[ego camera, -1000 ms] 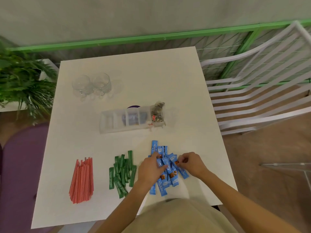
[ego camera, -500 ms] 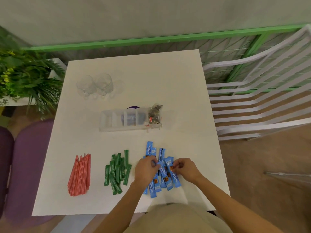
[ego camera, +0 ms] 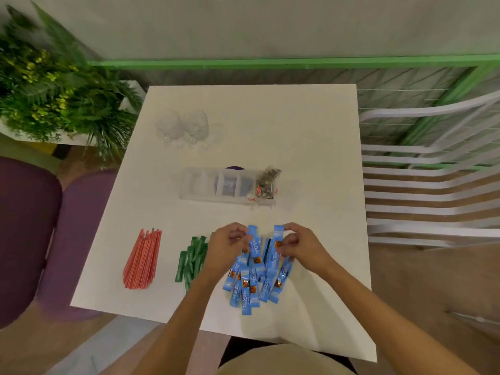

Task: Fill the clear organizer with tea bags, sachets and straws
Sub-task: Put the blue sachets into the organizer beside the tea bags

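A pile of blue sachets (ego camera: 254, 277) lies near the table's front edge. My left hand (ego camera: 230, 244) pinches the top of one blue sachet, and my right hand (ego camera: 300, 246) pinches another; both hands sit at the far end of the pile. Left of them lie green sachets (ego camera: 190, 262) and a bundle of red straws (ego camera: 142, 259). The clear organizer (ego camera: 213, 186) stands mid-table, with tea bags (ego camera: 266, 182) in its rightmost compartment.
Two clear glasses (ego camera: 181, 125) stand at the back left of the white table (ego camera: 297, 136). A white slatted chair (ego camera: 433, 185) is on the right, purple seats (ego camera: 29, 228) and a green plant (ego camera: 54, 87) on the left.
Both hands have shifted from the middle of the blue pile to its far end, each now lifting a sachet by its top. The camera has swung to the left.
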Demonstrator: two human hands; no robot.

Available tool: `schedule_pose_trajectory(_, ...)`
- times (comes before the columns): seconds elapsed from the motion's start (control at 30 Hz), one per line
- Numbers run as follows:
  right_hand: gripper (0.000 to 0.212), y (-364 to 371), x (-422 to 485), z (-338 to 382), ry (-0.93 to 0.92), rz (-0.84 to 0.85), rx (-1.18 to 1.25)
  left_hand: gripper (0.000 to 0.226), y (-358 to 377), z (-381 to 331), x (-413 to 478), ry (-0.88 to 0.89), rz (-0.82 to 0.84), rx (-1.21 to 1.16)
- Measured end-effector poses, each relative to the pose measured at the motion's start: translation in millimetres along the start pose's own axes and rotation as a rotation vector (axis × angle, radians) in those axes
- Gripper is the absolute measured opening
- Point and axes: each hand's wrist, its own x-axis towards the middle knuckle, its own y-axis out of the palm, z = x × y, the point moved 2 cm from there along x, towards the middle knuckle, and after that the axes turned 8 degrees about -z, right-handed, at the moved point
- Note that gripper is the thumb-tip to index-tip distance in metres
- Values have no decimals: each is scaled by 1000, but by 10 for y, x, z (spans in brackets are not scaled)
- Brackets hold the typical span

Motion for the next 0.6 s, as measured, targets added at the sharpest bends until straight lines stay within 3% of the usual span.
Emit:
schedule_pose_trajectory(0.13,44,-30,300,480,-109,-56,-52,9,-238,-362,380,64,-35,-12)
schedule_pose_trajectory(0.37,15,16,792,1222,-276,-176,-186,25,-468,-767,1079,206,-47,37)
schedule_pose_trajectory(0.6,13,87,1311,1572,-333,-303,-334,14,-484,-968,1598,261,-2,60)
